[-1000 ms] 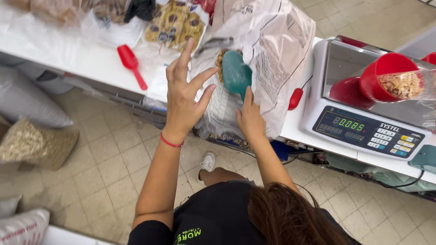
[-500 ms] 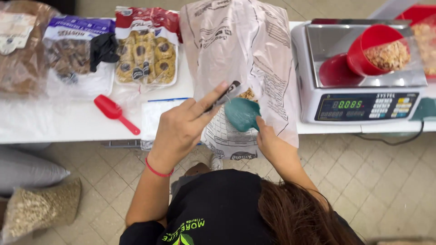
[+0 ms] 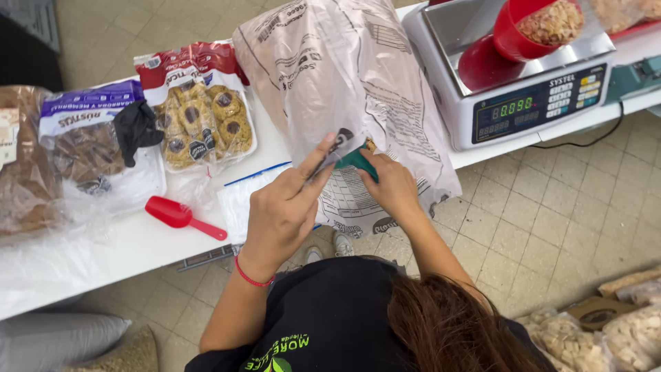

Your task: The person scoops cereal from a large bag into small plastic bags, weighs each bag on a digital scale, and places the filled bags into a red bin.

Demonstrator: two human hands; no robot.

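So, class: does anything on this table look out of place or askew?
Slightly: the red container on the scale lies tipped on its side, its grain filling showing at the mouth. Nothing looks spilled.

Table layout from above, person standing at its near edge.

Big plastic bag (image 3: 344, 83) lies mid-table, its open end hanging over the near edge; left hand (image 3: 282, 213) holds the bag mouth, right hand (image 3: 392, 189) just right of it with a scoop (image 3: 359, 162) pushed into the opening. Digital scale (image 3: 513, 83) sits right of the bag, a tilted bowl of cereal (image 3: 540, 27) on its pan. Left of the bag: a cookie tray pack (image 3: 200, 114), then a bagged pack (image 3: 86, 141) with a glove (image 3: 138, 127) on it, and another bag (image 3: 24, 165) at the far left. Small scoop (image 3: 180, 215) lies nearer the table edge, in front of the packs. Sacks (image 3: 606, 331) sit on the floor, lower right.
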